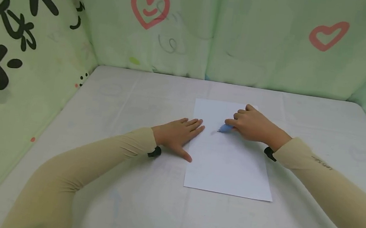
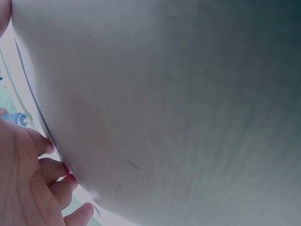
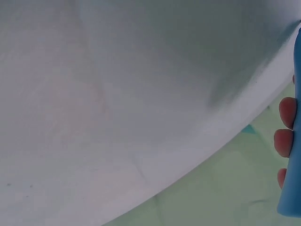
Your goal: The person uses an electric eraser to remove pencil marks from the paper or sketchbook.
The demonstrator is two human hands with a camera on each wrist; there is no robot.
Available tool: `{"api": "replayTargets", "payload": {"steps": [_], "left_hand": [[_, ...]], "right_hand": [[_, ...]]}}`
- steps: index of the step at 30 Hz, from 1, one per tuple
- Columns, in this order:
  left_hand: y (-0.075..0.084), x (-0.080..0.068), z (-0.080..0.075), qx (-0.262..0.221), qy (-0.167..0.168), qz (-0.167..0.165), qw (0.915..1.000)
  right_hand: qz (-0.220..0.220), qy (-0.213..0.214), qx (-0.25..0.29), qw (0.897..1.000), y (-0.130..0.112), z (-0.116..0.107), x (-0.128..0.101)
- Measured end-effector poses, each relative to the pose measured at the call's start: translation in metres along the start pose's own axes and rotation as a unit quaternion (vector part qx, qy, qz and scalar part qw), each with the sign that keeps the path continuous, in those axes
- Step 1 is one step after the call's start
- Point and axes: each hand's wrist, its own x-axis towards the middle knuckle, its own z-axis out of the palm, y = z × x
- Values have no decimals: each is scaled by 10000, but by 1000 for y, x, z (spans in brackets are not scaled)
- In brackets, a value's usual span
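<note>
While the sheet lies blank, the work looks barely begun.
Right hand: the right hand (image 1: 252, 126) curls its fingers round a blue pen (image 1: 224, 128), thumb and forefinger pinching it near the tip.
Pen: it slants down and out from that grip, its tip touching the white paper (image 1: 228, 164) just beyond the fingertips.
Left hand: the left hand (image 1: 177, 135) lies flat with straight fingers, holding nothing, fingertips pressing the paper's edge across from the pen grip.
Done: paper laid on the table (image 1: 94, 179), steadied, pen brought to it.
Left: no mark shows near the tip; I judge all the writing is ahead.
</note>
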Motion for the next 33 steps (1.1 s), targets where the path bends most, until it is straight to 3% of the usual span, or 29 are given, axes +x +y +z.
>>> {"api": "replayTargets", "payload": {"steps": [6, 16, 27, 33], "left_hand": [[0, 0, 1, -15, 61, 51, 10000], [-2, 0, 2, -48, 75, 63, 9999], [-2, 1, 3, -64, 117, 69, 9999], [-3, 1, 4, -49, 93, 48, 9999]], "right_hand": [[-51, -3, 47, 10000, -4, 1, 8], [-1, 53, -81, 10000, 3, -1, -5], [-29, -8, 51, 10000, -6, -3, 9], [61, -35, -50, 10000, -2, -3, 0]]}}
